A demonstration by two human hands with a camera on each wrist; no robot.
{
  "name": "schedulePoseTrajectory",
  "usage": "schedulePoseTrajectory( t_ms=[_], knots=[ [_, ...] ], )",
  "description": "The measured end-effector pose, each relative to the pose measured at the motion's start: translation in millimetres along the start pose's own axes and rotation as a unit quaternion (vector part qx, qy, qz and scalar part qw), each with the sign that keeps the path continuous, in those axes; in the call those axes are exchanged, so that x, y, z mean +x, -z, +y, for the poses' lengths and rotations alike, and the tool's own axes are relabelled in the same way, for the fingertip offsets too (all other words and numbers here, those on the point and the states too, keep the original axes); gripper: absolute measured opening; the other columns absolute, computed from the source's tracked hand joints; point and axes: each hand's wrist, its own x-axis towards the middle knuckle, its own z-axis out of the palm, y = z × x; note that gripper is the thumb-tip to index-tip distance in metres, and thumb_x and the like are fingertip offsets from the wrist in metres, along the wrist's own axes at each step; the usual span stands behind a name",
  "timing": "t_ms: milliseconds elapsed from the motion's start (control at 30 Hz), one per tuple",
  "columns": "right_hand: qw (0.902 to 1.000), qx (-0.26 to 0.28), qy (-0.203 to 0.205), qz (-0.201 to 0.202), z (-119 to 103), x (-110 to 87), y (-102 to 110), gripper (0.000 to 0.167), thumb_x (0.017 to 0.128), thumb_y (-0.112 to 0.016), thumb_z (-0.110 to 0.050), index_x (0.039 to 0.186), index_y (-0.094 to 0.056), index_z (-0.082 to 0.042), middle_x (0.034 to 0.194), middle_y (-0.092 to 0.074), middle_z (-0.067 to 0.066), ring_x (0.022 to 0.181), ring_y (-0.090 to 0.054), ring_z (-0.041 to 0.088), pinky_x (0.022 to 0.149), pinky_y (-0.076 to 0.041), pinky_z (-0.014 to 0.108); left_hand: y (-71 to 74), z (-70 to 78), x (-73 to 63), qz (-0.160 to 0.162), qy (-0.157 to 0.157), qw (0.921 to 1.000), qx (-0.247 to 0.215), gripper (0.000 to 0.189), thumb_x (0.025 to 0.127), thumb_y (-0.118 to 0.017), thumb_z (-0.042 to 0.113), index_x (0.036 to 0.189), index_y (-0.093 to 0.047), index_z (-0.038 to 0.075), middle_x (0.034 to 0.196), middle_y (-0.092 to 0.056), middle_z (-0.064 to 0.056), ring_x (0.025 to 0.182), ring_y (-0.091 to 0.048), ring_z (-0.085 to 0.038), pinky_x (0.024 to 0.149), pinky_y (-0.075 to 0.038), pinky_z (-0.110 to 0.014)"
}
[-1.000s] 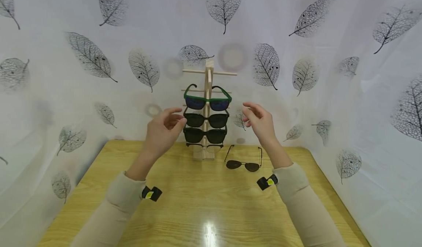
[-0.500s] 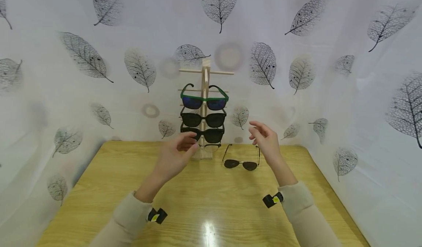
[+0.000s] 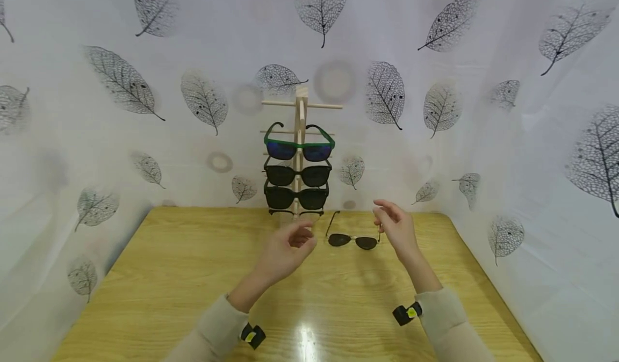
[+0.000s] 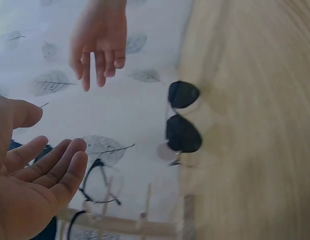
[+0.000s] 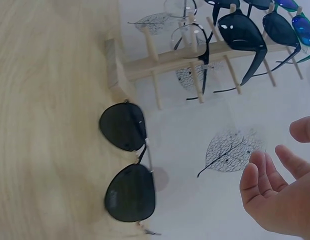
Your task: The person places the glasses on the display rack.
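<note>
Dark aviator sunglasses (image 3: 366, 243) lie on the table with their temples pointing back. My left hand (image 3: 287, 252) is to their left, holding nothing, its fingers loosely bent. My right hand (image 3: 396, 227) hovers at their right side, overlapping the right temple in the head view; it holds nothing either. In the right wrist view, the aviators' two lenses (image 5: 129, 192) face the camera, apart from the fingers. Behind my left hand, clear-lens glasses with a dark upper rim (image 3: 280, 212) sit lowest on the wooden rack (image 3: 302, 96), their lower part partly hidden.
Two black sunglasses (image 3: 315, 176) and green-framed sunglasses with blue lenses (image 3: 316, 151) hang higher on the rack. Its top peg (image 3: 326, 106) carries nothing. A white leaf-print curtain (image 3: 271, 18) surrounds the wood-grain table (image 3: 184, 276) at the back and sides.
Both hands have come down from beside the rack. The left has also shifted right, past the rack's lower front, and the right has dropped to the aviators' side. The glasses have not moved.
</note>
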Motion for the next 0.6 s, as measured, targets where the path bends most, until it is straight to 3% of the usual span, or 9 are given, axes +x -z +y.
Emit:
schedulePoseTrajectory(
  t_ms=[300, 433, 600],
  knots=[
    [0.9993, -0.012, -0.032, 0.015, 27.4, -13.1, 10.0, 0.040, 0.107, -0.063, -0.023, 0.141, -0.065, -0.003, 0.089, -0.068, -0.017, 0.077, -0.064, 0.006, 0.066, -0.055, 0.021, -36.2, -28.8, 1.6, -0.039, 0.043, 0.9983, -0.004, 0.036, 0.101, -0.073, 0.018, 0.134, -0.068, 0.007, 0.108, -0.078, -0.012, 0.097, -0.076, -0.025, 0.085, -0.062, -0.030],
    [0.9983, -0.035, -0.045, 0.017, 39.0, -17.2, 12.6, 0.039, 0.107, -0.062, -0.026, 0.140, -0.065, -0.005, 0.089, -0.067, -0.013, 0.075, -0.063, 0.004, 0.068, -0.057, 0.025, -44.7, -38.5, 3.9, -0.052, 0.055, 0.9971, 0.005, 0.036, 0.103, -0.070, 0.020, 0.136, -0.067, 0.007, 0.111, -0.077, -0.015, 0.099, -0.075, -0.027, 0.086, -0.063, -0.036],
    [0.9970, -0.054, -0.051, 0.020, 54.9, -18.3, 14.0, 0.038, 0.107, -0.062, -0.027, 0.139, -0.067, -0.007, 0.093, -0.070, -0.003, 0.080, -0.066, 0.012, 0.069, -0.058, 0.027, -52.5, -49.7, 6.5, -0.058, 0.083, 0.9949, 0.007, 0.038, 0.104, -0.069, 0.024, 0.138, -0.066, 0.008, 0.114, -0.076, -0.015, 0.100, -0.075, -0.027, 0.085, -0.063, -0.038]
  ],
)
